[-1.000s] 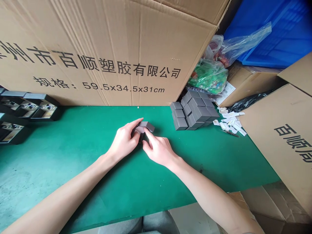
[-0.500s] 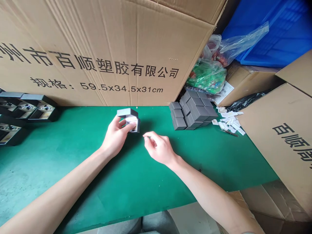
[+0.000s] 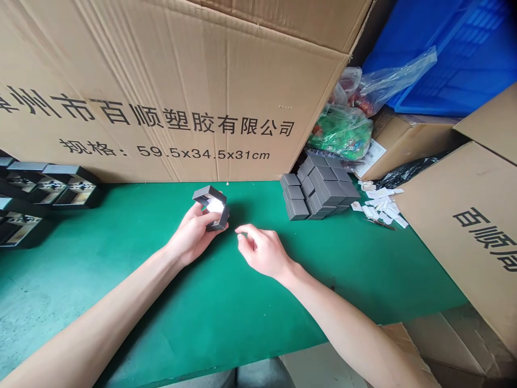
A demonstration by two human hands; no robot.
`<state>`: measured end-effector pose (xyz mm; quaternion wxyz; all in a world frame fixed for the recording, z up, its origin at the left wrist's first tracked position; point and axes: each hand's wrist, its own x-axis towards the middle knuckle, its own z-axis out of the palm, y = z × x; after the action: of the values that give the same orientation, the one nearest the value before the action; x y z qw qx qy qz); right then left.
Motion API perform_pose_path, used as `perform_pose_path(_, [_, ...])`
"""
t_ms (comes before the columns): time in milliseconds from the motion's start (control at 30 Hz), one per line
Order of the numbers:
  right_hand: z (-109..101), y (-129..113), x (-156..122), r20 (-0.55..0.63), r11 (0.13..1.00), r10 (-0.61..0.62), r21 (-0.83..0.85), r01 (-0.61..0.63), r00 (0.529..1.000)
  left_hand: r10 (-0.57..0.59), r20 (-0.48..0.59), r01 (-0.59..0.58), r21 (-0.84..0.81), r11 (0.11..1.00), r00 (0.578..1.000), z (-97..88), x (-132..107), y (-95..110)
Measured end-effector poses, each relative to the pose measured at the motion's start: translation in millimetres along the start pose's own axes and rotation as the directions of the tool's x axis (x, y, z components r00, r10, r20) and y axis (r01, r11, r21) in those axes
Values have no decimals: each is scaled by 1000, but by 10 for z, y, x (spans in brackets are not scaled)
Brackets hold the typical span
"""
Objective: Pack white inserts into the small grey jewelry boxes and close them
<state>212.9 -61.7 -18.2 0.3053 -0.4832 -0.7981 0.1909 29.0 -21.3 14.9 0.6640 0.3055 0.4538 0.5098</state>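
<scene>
My left hand [image 3: 193,233] grips a small dark grey hinged box, like a ring box [image 3: 220,220], its lid raised and its inside bright white. The thumb presses into the opening while the fingers support the underside. Just to the right, apart from the box, my right hand [image 3: 262,249] has its fingers curled and thumb close to the forefinger; anything pinched there is too small or hidden to make out. Beyond it stands a stack of closed grey boxes [image 3: 323,186].
Opened dark boxes [image 3: 76,186] stand on the green table [image 3: 194,318] at the left. White slips [image 3: 385,205] lie beside the stack. A large carton [image 3: 181,64] walls the back, another carton [image 3: 456,215] the right. Plastic bags [image 3: 343,129] and a blue crate [image 3: 444,64] sit behind.
The ring box has tilted in my left hand, its opening turning more toward me, and sits slightly lower. My right hand keeps nearly the same curled pose. The whole view has shifted slightly.
</scene>
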Motion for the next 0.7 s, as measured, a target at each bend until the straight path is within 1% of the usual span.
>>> perform_pose_path(167, [-12,-2,-2,41,1000,7,10,-7,999,-1,-4,1,-20,1000,1000,-1,5,-22])
perform_pose_path(367, [-12,-11,-4,58,1000,7,-1,-7,998,19,-28,-19,-11,1000,999,15,0,-49])
perform_pose_path(600, [-14,-13,2,49,1000,6,14,-7,999,41,46,-41,-19,999,998,2,22,-65])
perform_pose_path(700, [-14,-9,1,41,1000,-7,20,6,999,41,47,-40,-23,999,998,-6,37,-70])
